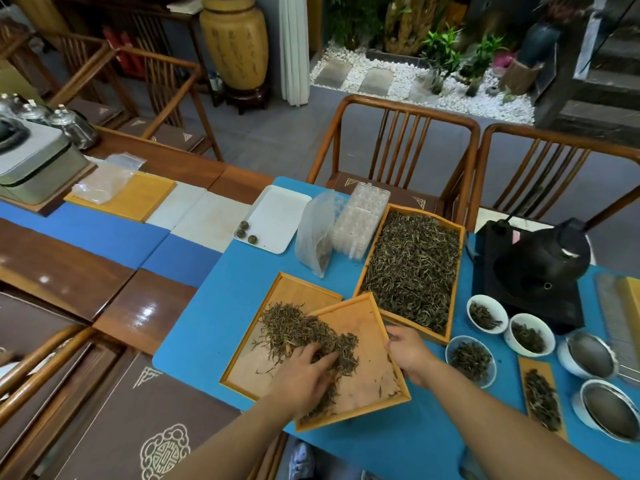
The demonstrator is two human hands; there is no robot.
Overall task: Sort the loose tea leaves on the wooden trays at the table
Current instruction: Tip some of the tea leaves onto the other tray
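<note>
Left hand (306, 374): open, fingers spread, palm down on the loose tea leaves (304, 332) where two small wooden trays overlap. Right hand (410, 351): closed on the right rim of the upper small tray (367, 365), which lies tilted across the lower small tray (277, 306). The leaf heap spans both (most on the lower one, a trail under the left hand). Just behind, touching the upper tray's corner: a large wooden tray (414, 268) filled with leaves. Right of it, three white bowls (486, 313) of leaves and a narrow wooden slat (542, 398) of leaves. All on a blue cloth (214, 299).
</note>
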